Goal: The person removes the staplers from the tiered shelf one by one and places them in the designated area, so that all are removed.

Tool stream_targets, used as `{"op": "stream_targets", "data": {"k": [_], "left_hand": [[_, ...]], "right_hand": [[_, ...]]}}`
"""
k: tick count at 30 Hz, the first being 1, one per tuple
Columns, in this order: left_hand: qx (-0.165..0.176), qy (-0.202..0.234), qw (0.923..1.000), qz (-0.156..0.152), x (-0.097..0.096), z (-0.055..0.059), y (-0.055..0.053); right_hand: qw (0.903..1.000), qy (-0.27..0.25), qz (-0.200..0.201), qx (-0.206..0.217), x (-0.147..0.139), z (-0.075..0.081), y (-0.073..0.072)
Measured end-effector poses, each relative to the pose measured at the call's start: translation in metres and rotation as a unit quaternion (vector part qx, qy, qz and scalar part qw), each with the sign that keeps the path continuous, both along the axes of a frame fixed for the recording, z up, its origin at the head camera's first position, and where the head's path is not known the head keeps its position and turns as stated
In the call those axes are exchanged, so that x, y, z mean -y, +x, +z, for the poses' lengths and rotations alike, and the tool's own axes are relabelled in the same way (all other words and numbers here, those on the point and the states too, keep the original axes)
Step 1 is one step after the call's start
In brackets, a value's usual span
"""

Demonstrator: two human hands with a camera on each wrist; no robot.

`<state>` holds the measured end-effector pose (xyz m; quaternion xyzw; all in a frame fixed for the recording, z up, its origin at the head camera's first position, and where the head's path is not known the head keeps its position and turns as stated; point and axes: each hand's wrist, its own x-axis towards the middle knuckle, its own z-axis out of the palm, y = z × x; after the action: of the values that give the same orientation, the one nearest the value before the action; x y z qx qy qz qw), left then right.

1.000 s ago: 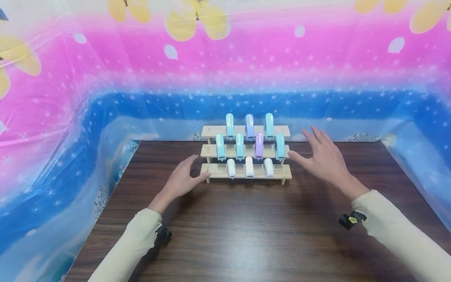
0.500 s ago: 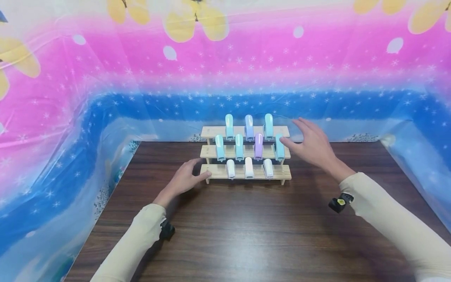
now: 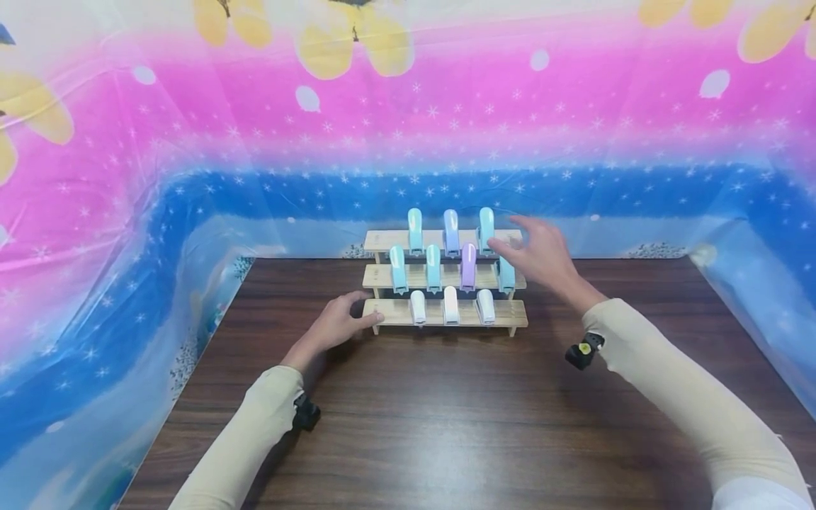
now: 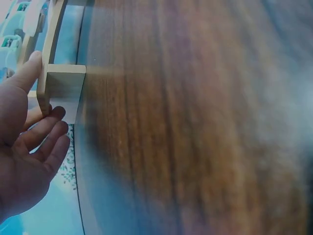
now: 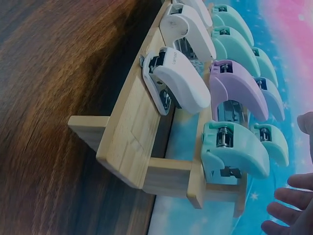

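A three-tier wooden display rack (image 3: 382, 312) holds several small staplers. White staplers (image 5: 181, 73) sit on the bottom tier. On the middle tier a purple stapler (image 3: 468, 265) stands among teal ones, and on the top a bluish stapler (image 3: 451, 230) is between two teal ones. My left hand (image 3: 334, 322) pinches the bottom tier's left end, thumb (image 4: 30, 71) on top and fingers at the underside. My right hand (image 3: 542, 255), fingers spread, reaches beside the top-right teal stapler (image 3: 486, 227); it overlaps the middle tier's right teal stapler (image 3: 506, 276) in the head view.
The rack stands at the back of a dark wood-grain table (image 3: 421, 411). A pink and blue snowflake-patterned cloth (image 3: 357, 142) hangs behind it and along both sides. A black wrist camera (image 3: 580, 354) is strapped under each cream sleeve.
My right hand has moved left from beyond the rack's right end to the top tier's right side. The left hand has settled slightly lower at the bottom tier's end. The staplers have stayed put.
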<state>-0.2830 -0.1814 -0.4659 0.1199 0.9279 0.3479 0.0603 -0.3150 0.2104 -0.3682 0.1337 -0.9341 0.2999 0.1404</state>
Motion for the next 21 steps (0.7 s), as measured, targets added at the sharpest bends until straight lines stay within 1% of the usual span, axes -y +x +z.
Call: {"op": "stream_targets", "data": {"k": [4,10,21], "left_hand": [[-0.004,0.004,1.0,-0.004,-0.001,0.001,0.0],[0.002,0.004,1.0,-0.003,-0.003,0.002,0.0],[0.005,0.013,0.9999,0.004,-0.002,0.003,0.002]], "right_hand": [[0.9997,-0.023,0.0,0.005,0.005,-0.003,-0.005],[0.9986,-0.052,0.0,0.01,0.012,-0.007,-0.013],[0.9984,-0.055,-0.011,0.002,0.02,-0.011,-0.021]]}}
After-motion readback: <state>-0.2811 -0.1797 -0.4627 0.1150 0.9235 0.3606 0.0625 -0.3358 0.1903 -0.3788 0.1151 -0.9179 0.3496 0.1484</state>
